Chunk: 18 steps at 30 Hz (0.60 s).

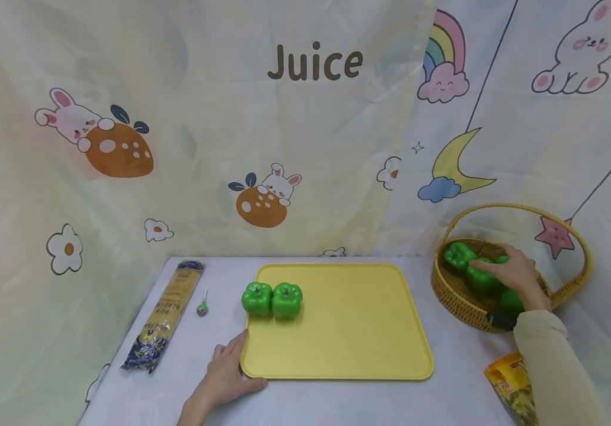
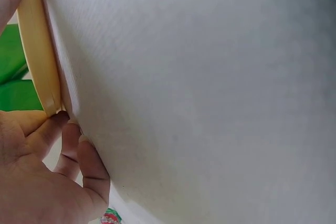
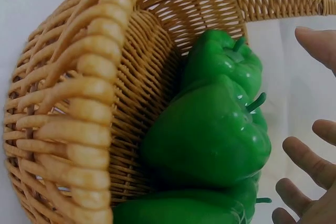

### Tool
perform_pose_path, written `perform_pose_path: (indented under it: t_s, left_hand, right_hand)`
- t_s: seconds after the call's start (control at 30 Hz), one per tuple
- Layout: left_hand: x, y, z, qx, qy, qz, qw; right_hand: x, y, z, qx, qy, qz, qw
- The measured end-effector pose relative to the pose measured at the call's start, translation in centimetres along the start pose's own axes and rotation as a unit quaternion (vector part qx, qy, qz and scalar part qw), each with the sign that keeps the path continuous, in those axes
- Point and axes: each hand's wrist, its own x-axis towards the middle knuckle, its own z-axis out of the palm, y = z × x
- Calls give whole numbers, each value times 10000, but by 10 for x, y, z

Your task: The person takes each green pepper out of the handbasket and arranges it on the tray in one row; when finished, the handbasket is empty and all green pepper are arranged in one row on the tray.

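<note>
beige sleeve [image 1: 561,370] fabric comes up from the near right, covering part of a yellow packet [image 1: 510,378] whose lower end the frame cuts off too, so its contents cannot be told. beyond the cuff, the right hand [image 1: 513,272] reaches over a round wicker basket [image 1: 446,296] at the far right corner of the desk [image 1: 364,402]. it hides some of the glossy green peppers [image 1: 457,256] inside: at least four lie there, but the full count cannot be made out. in the right wrist view this hand, clipped by the frame, has its fingers spread, clear of the peppers and holding nothing. coarse braided strands form the basket's wall, and an arched handle [image 1: 518,206] rises over it. a dark item [image 1: 501,321] at its near rim is too dim to name.

a smooth yellow tray [image 1: 359,325] with rounded corners lies near the desk's middle. two more peppers [image 1: 287,300] sit touching, stems up, at its far left corner, the outer one lapping over the left edge. the left hand [image 1: 225,376] grips the near left corner, thumb on the near edge, bent fingers against the left edge. along the desk's left edge lies a long glossy pack [image 1: 164,316] with dark blue ends, beside a lollipop [image 1: 202,309].
</note>
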Motion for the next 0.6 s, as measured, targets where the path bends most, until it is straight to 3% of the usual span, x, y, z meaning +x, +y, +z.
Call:
perform_pose_path:
  t_s: [0.37, 0.6]
  left_hand:
    - [-1, 0, -1, 16, -43, -4, 10000]
    - [-1, 1, -2, 24, -36, 17, 10000]
  right_hand:
    - [9, 12, 8, -661, -95, -26, 9978]
    - [16, 17, 12, -728, -290, -41, 9969]
